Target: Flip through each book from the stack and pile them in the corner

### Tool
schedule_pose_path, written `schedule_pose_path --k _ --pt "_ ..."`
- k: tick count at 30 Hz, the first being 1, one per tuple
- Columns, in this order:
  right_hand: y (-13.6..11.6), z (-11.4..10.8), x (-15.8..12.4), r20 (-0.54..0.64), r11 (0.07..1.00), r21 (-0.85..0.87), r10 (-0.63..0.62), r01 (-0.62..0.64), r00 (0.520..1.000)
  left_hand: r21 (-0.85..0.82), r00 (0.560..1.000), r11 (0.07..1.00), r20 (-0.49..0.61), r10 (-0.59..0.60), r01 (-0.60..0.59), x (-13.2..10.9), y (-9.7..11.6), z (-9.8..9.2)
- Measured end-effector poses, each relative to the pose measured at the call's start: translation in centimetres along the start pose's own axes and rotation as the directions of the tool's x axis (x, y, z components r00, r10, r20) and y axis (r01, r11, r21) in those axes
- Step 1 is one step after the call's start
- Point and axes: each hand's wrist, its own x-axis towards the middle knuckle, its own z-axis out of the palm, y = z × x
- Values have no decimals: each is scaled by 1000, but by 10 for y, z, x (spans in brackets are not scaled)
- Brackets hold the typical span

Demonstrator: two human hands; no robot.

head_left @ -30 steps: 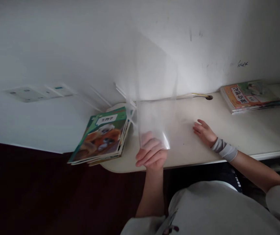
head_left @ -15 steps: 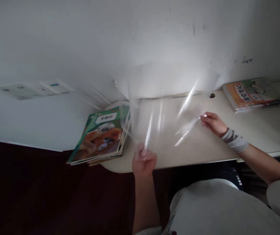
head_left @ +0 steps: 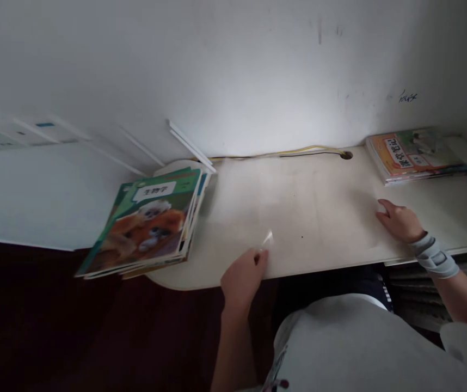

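A clear plastic sheet (head_left: 268, 239) is spread low over the white desk (head_left: 319, 218), and its outline is hard to see apart from a bright glint. My left hand (head_left: 244, 277) pinches its near-left part by the desk's front edge, thumb and forefinger pressed together. Farther right, my right hand (head_left: 399, 220), with a grey wrist wrap (head_left: 437, 256), is closed in a pinch at what seems to be the sheet's right side. Its edge between those fingertips is too faint to make out fully.
Left of the sheet lies a stack of books (head_left: 147, 228), topped by a green cover with monkeys. More books (head_left: 417, 155) are at the back right. A yellow cable (head_left: 299, 149) runs along the wall to a desk hole (head_left: 346, 155). White strips (head_left: 192, 144) lean by the left stack.
The plastic sheet has come down from the air onto the desk. My right hand has moved right and lower, away from my left hand, which stays near the front edge. The view has shifted slightly.
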Motion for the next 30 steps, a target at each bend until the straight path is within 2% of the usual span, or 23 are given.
schedule_pose_path --k 2,4,5,6,8,10,11,13,15,19,24,28,30 --pt "-5 -14 2 -95 997 -76 -35 28 995 -38 975 995 -204 87 -97 0 0 -9" --pt "-14 -26 8 -232 992 -66 -121 108 965 -74 889 969 -418 186 -238 3 12 -20" --pt "-22 -28 12 -285 985 -47 -171 164 943 -84 847 944 -472 244 -319 7 23 -24" --pt "-32 -28 17 -314 973 -27 -225 228 922 -85 816 909 -481 320 -407 11 37 -27" --pt "-54 -19 25 -278 928 -13 -362 373 890 -51 765 817 -387 514 -575 25 71 -26" --pt "-72 -2 32 -133 878 3 -474 479 870 10 714 725 -166 680 -688 42 102 -15" --pt "-78 7 35 -61 862 12 -505 506 861 29 699 700 -43 714 -713 51 113 -8" --pt "-78 23 38 37 843 28 -538 538 842 52 692 695 168 702 -717 65 124 9" --pt "-68 31 41 67 836 31 -549 548 833 61 697 710 263 667 -702 73 123 23" --pt "-47 33 43 87 829 -3 -557 559 826 65 721 728 226 655 -683 70 111 36" --pt "-42 34 44 65 804 -29 -592 595 803 67 749 752 188 636 -656 60 111 36" --pt "-39 42 47 28 804 -54 -591 592 806 44 714 724 212 667 -689 64 109 33" --pt "-37 45 48 26 806 -55 -588 589 808 17 697 709 202 688 -705 71 101 23"
